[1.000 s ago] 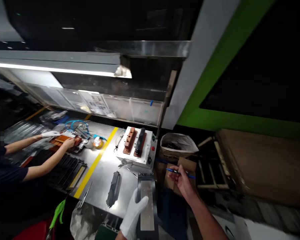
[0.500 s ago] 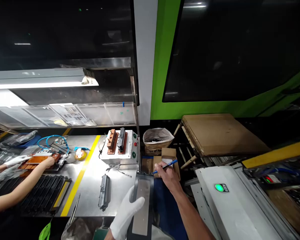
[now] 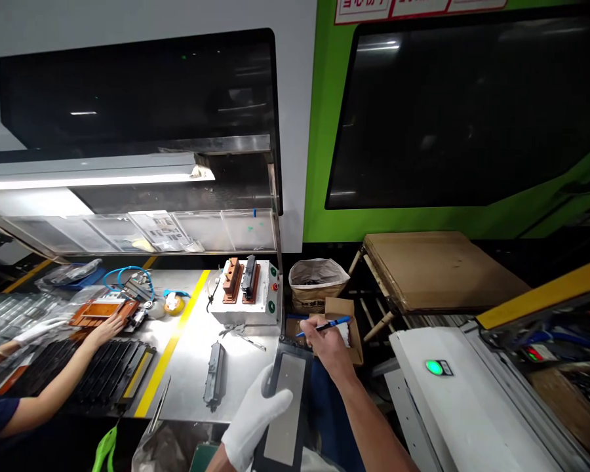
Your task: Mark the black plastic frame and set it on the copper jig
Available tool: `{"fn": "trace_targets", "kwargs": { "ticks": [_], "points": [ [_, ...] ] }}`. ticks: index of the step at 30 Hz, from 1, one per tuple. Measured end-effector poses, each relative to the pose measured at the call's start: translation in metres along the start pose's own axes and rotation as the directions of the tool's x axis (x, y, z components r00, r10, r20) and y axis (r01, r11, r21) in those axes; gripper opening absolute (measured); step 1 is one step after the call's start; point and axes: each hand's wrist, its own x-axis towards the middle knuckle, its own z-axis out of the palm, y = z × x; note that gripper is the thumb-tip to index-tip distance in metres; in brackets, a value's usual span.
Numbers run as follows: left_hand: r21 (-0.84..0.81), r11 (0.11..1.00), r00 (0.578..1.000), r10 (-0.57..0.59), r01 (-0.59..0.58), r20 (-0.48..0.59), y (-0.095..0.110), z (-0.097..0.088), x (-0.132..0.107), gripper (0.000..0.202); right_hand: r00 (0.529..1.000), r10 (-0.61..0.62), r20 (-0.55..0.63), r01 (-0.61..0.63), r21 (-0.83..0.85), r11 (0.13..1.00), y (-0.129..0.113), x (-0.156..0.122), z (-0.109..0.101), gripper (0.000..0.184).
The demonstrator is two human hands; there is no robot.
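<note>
My left hand (image 3: pixel 255 413), in a white glove, grips the left side of a black rectangular frame part (image 3: pixel 286 419) with a grey panel, thumb laid over its face. The part is held tilted at the bench's right end. My bare right hand (image 3: pixel 328 347) is closed around a slim blue pen-like tool (image 3: pixel 341 321). Its tip points left, just above the part's upper end; whether it touches cannot be made out. On the bench to the left lies a dark elongated plastic part (image 3: pixel 214 373).
A white fixture box (image 3: pixel 246 313) with brown blocks stands on the metal bench (image 3: pixel 187 364). Beyond my right hand are a cardboard box (image 3: pixel 340 306) and a paper sack (image 3: pixel 318 301). A white machine cover (image 3: pixel 452 406) is at right. A co-worker's hands (image 3: pixel 105 328) work at far left.
The view has tilted up and shifted left, so the scene sits lower and farther right. Both hands keep their holds. The co-worker's right hand now lies flatter on the orange piece.
</note>
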Motion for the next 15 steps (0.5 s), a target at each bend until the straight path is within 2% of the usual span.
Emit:
{"fn": "trace_targets", "kwargs": {
  "ticks": [3, 5, 7, 10, 13, 15],
  "points": [
    [0.009, 1.0, 1.0, 0.017, -0.017, -0.016, 0.002, 0.003, -0.002, 0.057, 0.994, -0.033, 0.101, 0.031, 0.014, 0.999, -0.004, 0.005, 0.011, 0.046],
    [0.007, 0.999, 0.999, 0.032, -0.032, -0.012, 0.002, 0.004, -0.003, 0.056, 0.992, -0.033, 0.125, 0.034, -0.004, 0.999, -0.004, 0.008, 0.016, 0.046],
    [-0.002, 0.999, 0.999, 0.054, -0.054, 0.006, 0.002, 0.003, -0.005, 0.056, 0.997, -0.027, 0.079, 0.028, -0.009, 1.0, -0.002, 0.01, 0.019, 0.046],
    [-0.017, 0.998, 0.998, 0.064, -0.064, 0.002, 0.001, 0.002, -0.005, 0.058, 0.998, -0.022, -0.056, 0.024, 0.037, 0.999, -0.003, 0.004, 0.016, 0.047],
    [-0.101, 0.993, 0.997, 0.054, -0.06, -0.061, 0.0, 0.0, -0.002, 0.058, 0.991, -0.046, -0.123, 0.051, 0.041, 0.998, -0.005, -0.016, 0.008, 0.044],
    [-0.23, 0.972, 0.992, 0.014, -0.042, -0.122, 0.001, -0.002, 0.0, 0.055, 0.992, -0.038, -0.123, 0.043, 0.036, 0.998, -0.004, -0.038, 0.002, 0.041]
  ]
}}
